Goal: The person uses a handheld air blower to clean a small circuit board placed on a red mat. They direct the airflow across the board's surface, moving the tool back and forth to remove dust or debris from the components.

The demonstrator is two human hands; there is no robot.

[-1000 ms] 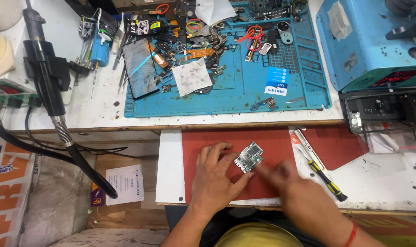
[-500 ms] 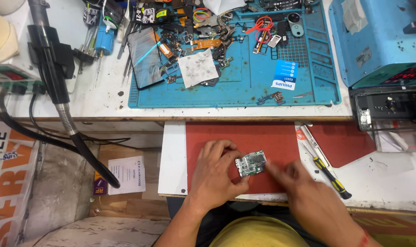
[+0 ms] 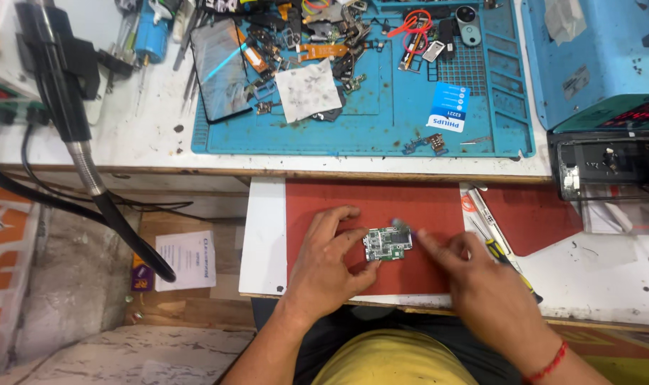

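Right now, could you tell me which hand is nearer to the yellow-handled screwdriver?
Right. The right hand lies beside the yellow-handled screwdriver; the left hand rests across the circuit board, farther off.

White desk (image 3: 146,139) with scuffed, stained top; grey concrete floor (image 3: 68,271) below left; even overhead light throughout.

Beyond the hands, a blue work mat (image 3: 381,135) carries a dark phone screen (image 3: 221,68), a grey cloth (image 3: 308,89), red-handled scissors (image 3: 410,25) and loose small parts. A black flexible hose (image 3: 89,178) hangs far off to their left. A yellow-handled screwdriver (image 3: 506,260) lies just beside them, right.
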